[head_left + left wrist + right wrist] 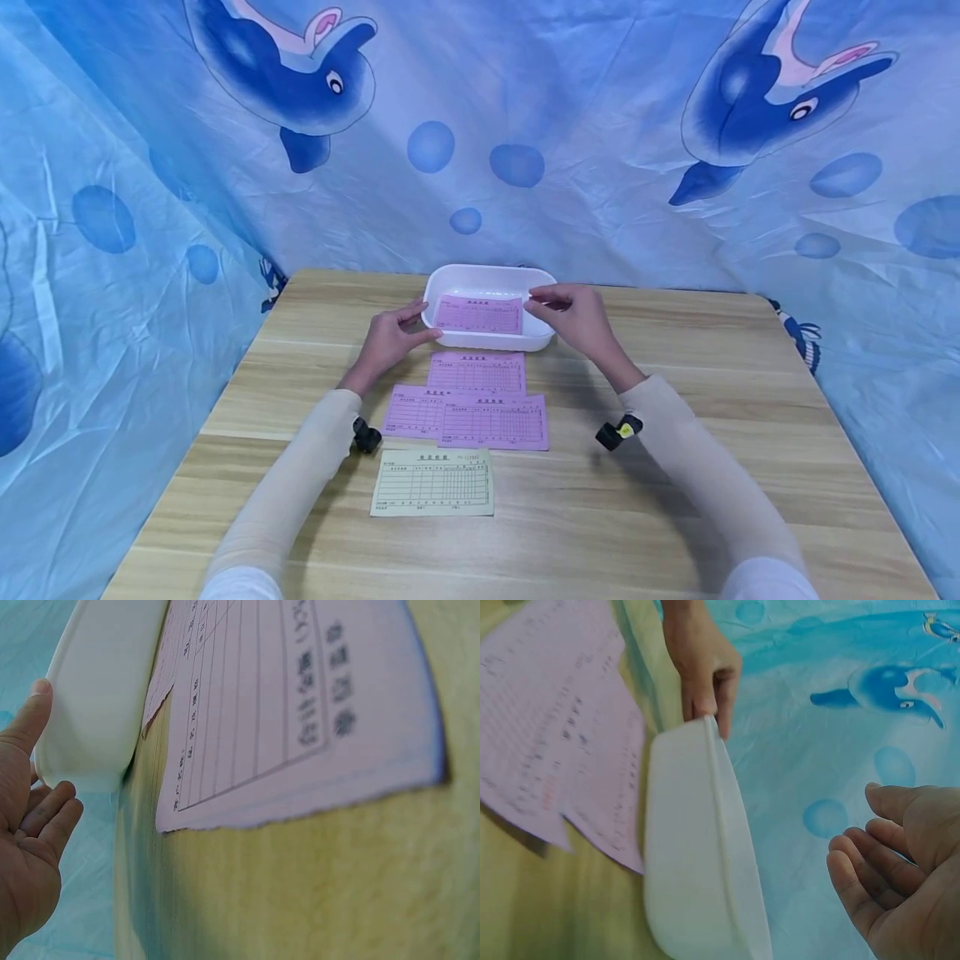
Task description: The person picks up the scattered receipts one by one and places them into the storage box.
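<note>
White oblong plastic tub [491, 342]: left hand [390, 337] pinches it, right hand [577, 315] looks empty. Filling seems underway; next needs pink rectangular paper slip [492, 422].

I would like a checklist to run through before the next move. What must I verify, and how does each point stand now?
1. Basin steadied: ok. The left hand grips the rim of the white basin.
2. Right hand free: ok. The right hand shows nothing held.
3. Pink slip inside the basin: ok.
4. Only one slip in there: cannot tell. Another could be hidden underneath.
5. Nearest pink slips on the table separated: not ok. The right one overlaps the left one.
6. Green slip uncovered: ok. Nothing lies on it.
</note>
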The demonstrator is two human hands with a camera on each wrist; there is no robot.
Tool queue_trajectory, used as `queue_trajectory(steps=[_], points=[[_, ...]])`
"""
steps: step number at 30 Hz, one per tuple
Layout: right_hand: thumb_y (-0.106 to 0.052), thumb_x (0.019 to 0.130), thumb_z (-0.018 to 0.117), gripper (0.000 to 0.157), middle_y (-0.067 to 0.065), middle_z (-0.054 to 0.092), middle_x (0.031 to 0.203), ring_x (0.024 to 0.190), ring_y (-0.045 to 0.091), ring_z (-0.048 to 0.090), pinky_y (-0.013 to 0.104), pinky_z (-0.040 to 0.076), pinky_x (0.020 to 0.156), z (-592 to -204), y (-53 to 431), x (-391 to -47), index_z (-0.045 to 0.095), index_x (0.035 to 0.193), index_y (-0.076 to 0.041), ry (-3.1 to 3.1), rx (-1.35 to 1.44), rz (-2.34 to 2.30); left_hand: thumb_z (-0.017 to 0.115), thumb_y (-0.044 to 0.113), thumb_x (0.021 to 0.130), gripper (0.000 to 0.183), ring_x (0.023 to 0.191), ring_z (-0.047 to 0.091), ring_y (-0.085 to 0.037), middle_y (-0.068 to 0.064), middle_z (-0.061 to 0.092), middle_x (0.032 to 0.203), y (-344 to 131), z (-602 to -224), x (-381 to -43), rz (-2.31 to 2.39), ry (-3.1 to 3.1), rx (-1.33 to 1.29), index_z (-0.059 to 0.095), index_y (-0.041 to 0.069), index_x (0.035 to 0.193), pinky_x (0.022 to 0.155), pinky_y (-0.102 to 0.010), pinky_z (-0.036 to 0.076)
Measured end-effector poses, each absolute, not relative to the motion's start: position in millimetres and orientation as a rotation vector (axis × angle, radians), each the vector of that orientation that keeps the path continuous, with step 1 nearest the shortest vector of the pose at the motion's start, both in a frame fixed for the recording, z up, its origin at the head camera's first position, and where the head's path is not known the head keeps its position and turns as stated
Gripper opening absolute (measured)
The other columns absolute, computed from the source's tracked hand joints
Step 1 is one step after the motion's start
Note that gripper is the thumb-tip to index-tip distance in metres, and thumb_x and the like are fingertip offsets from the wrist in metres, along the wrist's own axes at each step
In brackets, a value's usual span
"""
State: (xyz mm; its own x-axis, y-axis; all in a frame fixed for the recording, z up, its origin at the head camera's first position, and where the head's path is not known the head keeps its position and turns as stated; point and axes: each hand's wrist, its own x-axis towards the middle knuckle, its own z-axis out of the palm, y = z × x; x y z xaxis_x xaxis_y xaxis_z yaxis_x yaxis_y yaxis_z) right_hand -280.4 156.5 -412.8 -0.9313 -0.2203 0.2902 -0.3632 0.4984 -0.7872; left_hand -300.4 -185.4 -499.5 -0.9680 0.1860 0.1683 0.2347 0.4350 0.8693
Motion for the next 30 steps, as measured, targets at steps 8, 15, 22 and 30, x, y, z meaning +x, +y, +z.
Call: queue_trajectory(steps=[8,15,22,30], points=[[-0.029,0.091,0.08,0.029,0.007,0.078,0.105,0.087,0.019,0.074,0.026,0.063,0.071,-432,166,-251,0.08,0.111,-0.008,-2.614,0.479,1.468,0.085,0.045,0.082,0.08,0.129,0.06,-0.031,-0.011,0.046,0.156,-185,-499,-299,-1.597,-2.619,-0.385,0.055,0.005,0.145,0.1,-0.036,0.057],[-0.021,0.091,0.081,0.027,0.005,0.079,0.103,0.087,0.018,0.073,0.025,0.063,0.073,-462,174,-231,0.078,0.112,-0.006,-2.662,0.461,1.502,0.086,0.043,0.081,0.08,0.13,0.06,-0.033,-0.012,0.046,0.156,-186,-501,-301,-1.604,-2.611,-0.393,0.055,0.005,0.145,0.1,-0.034,0.057],[-0.021,0.09,0.081,0.03,0.004,0.078,0.101,0.086,0.015,0.073,0.025,0.063,0.074,-491,179,-217,0.077,0.115,-0.005,-2.782,0.39,1.498,0.086,0.041,0.081,0.079,0.13,0.059,-0.033,-0.01,0.045,0.156,-186,-500,-300,-1.622,-2.609,-0.383,0.055,0.005,0.144,0.101,-0.035,0.057],[-0.021,0.086,0.084,0.032,0.002,0.078,0.096,0.084,0.013,0.072,0.025,0.062,0.074,-506,180,-207,0.077,0.113,-0.005,-2.811,0.365,1.523,0.086,0.04,0.082,0.078,0.129,0.06,-0.033,-0.011,0.046,0.156,-184,-501,-299,-1.605,-2.614,-0.382,0.055,0.004,0.144,0.1,-0.035,0.057]])
